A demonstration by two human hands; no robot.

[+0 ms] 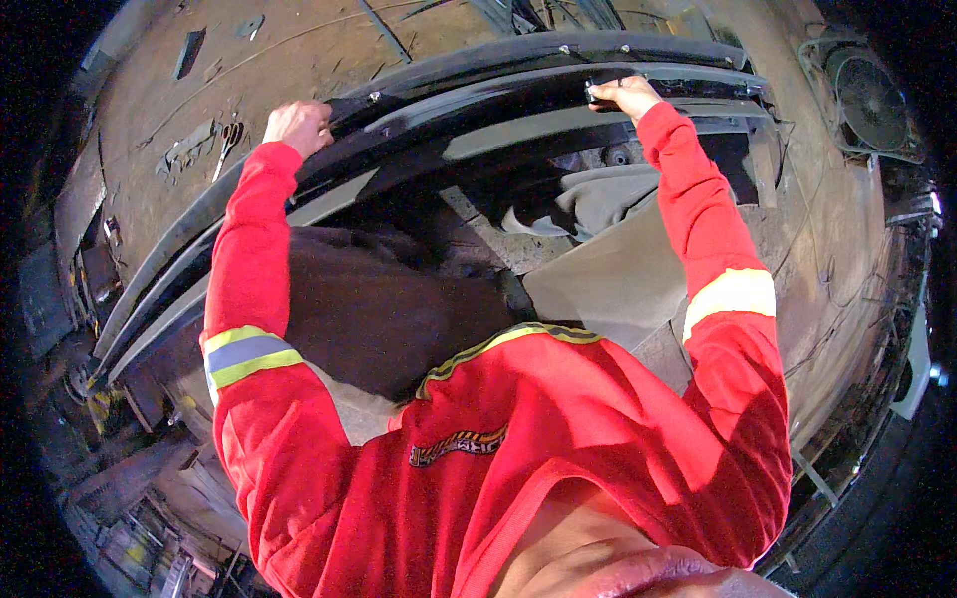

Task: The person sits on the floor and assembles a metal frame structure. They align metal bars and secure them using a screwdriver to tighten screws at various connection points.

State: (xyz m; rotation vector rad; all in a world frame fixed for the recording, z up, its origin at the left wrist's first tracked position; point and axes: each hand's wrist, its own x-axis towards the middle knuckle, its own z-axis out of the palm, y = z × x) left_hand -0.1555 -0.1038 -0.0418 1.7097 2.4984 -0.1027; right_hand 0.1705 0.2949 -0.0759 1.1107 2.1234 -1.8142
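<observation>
- Nearest, two red sleeves (251, 239), each with one reflective band (733, 296), reach forward over a dim, brownish workspace.
- Beyond the chest, one crumpled grey cloth (608, 199) lies below the metalwork.
- Next come at least three long metal beams (498, 100), side by side across the front; shadow hides an exact count.
- One left hand (299, 127) curls at the beams' edge; I cannot tell whether its fingers grip.
- One right hand (626, 97) pinches one small dark, shiny piece (591, 93) against a beam.
- Farther right stands one round-grilled fan (870, 100).
- Past the beams spreads a worn brown floor (289, 35), strewn with metal scraps (189, 54) and one two-handled tool (229, 140).
</observation>
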